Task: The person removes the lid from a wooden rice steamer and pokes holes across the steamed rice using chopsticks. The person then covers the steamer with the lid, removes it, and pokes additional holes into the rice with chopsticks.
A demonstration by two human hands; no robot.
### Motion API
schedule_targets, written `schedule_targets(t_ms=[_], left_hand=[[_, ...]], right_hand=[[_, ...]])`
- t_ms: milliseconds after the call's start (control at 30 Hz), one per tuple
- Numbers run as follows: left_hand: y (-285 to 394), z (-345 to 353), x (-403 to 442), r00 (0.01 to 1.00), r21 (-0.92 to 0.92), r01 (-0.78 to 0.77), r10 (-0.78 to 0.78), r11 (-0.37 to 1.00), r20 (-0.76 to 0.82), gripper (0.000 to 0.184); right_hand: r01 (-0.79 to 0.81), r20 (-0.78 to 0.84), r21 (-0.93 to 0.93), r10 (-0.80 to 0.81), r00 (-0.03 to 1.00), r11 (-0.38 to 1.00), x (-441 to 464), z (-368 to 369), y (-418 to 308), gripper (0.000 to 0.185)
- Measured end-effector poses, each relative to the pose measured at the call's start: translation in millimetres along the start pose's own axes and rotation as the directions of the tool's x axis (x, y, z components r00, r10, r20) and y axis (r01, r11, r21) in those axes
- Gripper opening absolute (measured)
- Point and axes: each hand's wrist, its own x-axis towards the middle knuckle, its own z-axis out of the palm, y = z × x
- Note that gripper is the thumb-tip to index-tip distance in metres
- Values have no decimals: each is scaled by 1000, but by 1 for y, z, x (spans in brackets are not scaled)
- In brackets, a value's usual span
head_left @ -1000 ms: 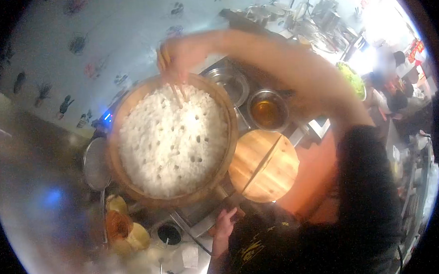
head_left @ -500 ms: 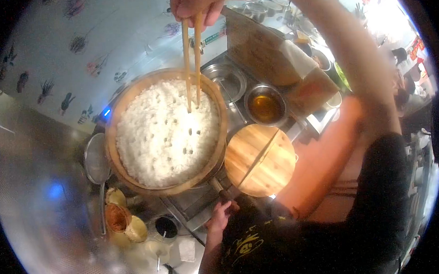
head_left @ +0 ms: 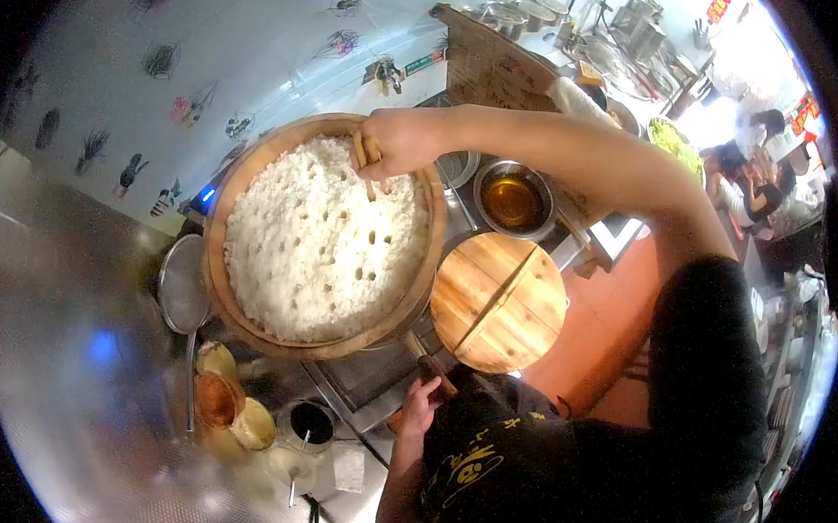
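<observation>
Head view: You work above a wooden tub (head_left: pixel 217 256) of white rice (head_left: pixel 288 258), left of the frame's centre; directions below run from the tub's middle.
Right hand: At 1 o'clock, your right hand (head_left: pixel 397 143) is closed around slim wooden sticks (head_left: pixel 370 190), tips down in the rice, a grip suited to pushing straight in.
Left hand: At 5 o'clock, your left hand (head_left: pixel 419 406) curls around a dark handle (head_left: pixel 437 377) pointing towards your body, probably bracing what sits beneath the tub, mostly hidden.
Tub: Rice fills it broadly, short of the rim, its top pitted with small dark holes (head_left: pixel 371 236).
Lid: At 4 o'clock, a round wooden lid (head_left: pixel 467 287) lies beside the uncovered tub, its crossbar (head_left: pixel 500 300) facing up, likely for easy lifting.
Bowl: At 3 o'clock, a metal bowl (head_left: pixel 486 179) holds amber liquid (head_left: pixel 513 199), seemingly within reach.
Strainer: Between 8 and 9 o'clock, a mesh strainer (head_left: pixel 184 281) rests just beside the tub.
Containers: Near 6 o'clock on the metal surface (head_left: pixel 378 394), a round container (head_left: pixel 311 422) shows dark contents, too unclear to name.
</observation>
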Motion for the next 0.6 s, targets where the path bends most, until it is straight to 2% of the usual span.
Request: schedule_targets(t_ms=[67,100,167,200,267,333,367,400,500,533,567,600], left_hand=[[8,10,-8,1000,8,-8,8,1000,7,16],[9,10,-11,1000,10,-11,11,1000,8,16],[1,-4,-2,999,27,-14,13,1000,48,16],[-4,-8,4,997,38,-19,16,999,70,16],[-6,-9,5,998,22,-34,33,999,53,18],[-1,-4,4,999,47,-43,42,998,20,20],[0,-3,2,999,74,-40,40,996,-8,21],[0,-2,-1,998,99,-34,38,995,-40,22],[-2,-6,3,997,62,-42,38,997,65,26],[0,-3,0,998,57,-43,40,997,47,26],[3,0,-3,999,53,-46,44,998,29,26],[6,3,-6,999,49,-47,47,998,10,26]], right_hand=[[111,-6,9,-111,994,994,4,-6,3,32],[156,-58,14,-155,986,988,0,-18,-1,33],[162,33,-13,-162,986,987,7,-46,-12,28],[173,104,-202,-154,983,964,10,-55,-26,24],[208,223,-540,-99,970,815,16,-57,-56,17],[267,329,-634,-59,943,726,18,-49,-71,13],[303,381,-671,-35,924,677,21,-46,-74,12],[342,412,-626,-76,908,701,23,-44,-68,11],[461,520,-600,-118,846,654,47,-26,-30,11],[287,488,-467,-27,873,836,49,-27,-25,11],[82,470,-305,75,880,949,50,-29,-21,11],[-134,471,-123,177,864,983,51,-33,-25,10]])
